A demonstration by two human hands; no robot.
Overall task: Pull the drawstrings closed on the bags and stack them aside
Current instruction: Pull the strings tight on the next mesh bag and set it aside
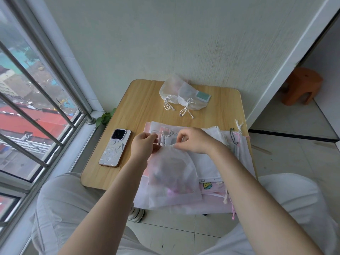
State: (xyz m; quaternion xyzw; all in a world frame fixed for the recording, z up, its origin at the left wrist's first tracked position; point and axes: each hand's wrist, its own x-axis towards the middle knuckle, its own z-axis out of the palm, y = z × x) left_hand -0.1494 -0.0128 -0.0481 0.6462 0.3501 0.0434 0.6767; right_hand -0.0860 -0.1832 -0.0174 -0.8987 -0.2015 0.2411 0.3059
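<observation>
Sheer bag [173, 173]: white, see-through mesh, lying on top of a pile of bags [207, 162] at the near edge of the table [139, 100]. Mouth turned toward the wall, gathered into a puckered edge between the two hands. Pink and purple shapes show faintly through the cloth; what they are cannot be made out.

Left hand [144, 144]: fingers curled at the left end of the bag's mouth, pinching something thin there, most likely the cord, though the cord itself is too fine to see clearly.

Right hand [193, 140]: fingers curled down on the right end of the mouth, gripping the gathered cloth.

Pile of bags: flat white and pale pink pieces, overlapping, spilling past the near table edge. One near the bottom carries a small yellow cartoon print [207, 185], partly covered. Loose cords, white, pink and one dark, stick out along the right side. How many bags are in the pile cannot be counted.

Two closed bags [182, 94]: white mesh, side by side and touching at the far end of the table, mouths cinched, white cords trailing toward the pile. A pale green card [203, 96] peeks from under the right one.

Phone [116, 148]: face down on the left of the table, patterned case, well apart from the bags.
</observation>
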